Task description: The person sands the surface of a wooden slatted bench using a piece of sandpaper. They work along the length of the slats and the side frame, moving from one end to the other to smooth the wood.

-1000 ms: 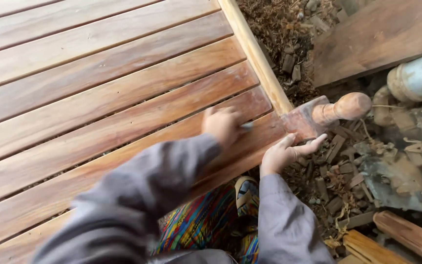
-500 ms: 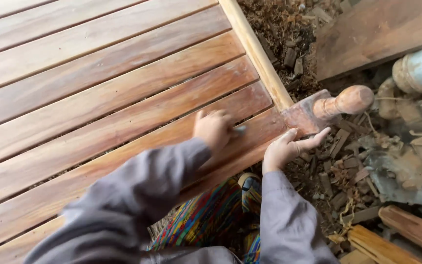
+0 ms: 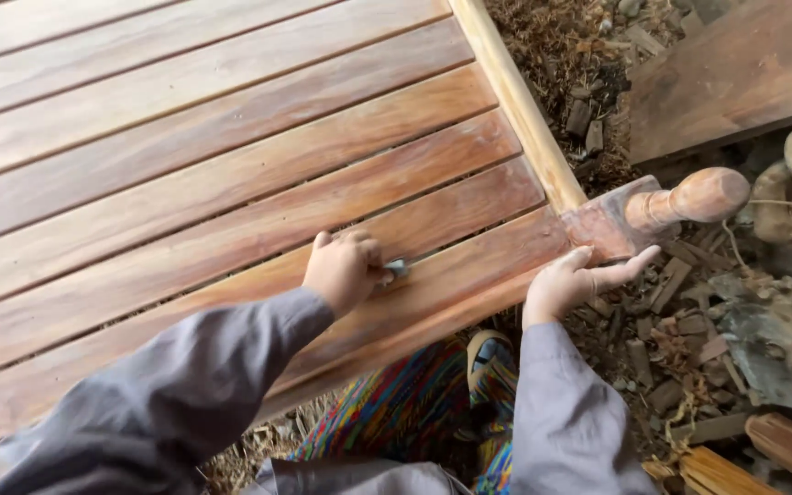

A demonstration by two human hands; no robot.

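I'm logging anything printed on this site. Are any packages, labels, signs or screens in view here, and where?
None in view.
What shows is bare wood and debris: a slatted wooden panel, its turned post end, and wood scraps on the ground.
The left hand holds a small grey item, too small to identify; the right hand rests at the panel's corner.

We see reddish-brown wooden slats (image 3: 231, 174), smooth with a faint sheen and visible grain, edged by a paler wooden rail (image 3: 515, 101). The turned wooden post knob (image 3: 703, 194) looks polished. Our sleeves (image 3: 185, 394) are matt grey cloth; rough wood chips (image 3: 671, 302) litter the ground.
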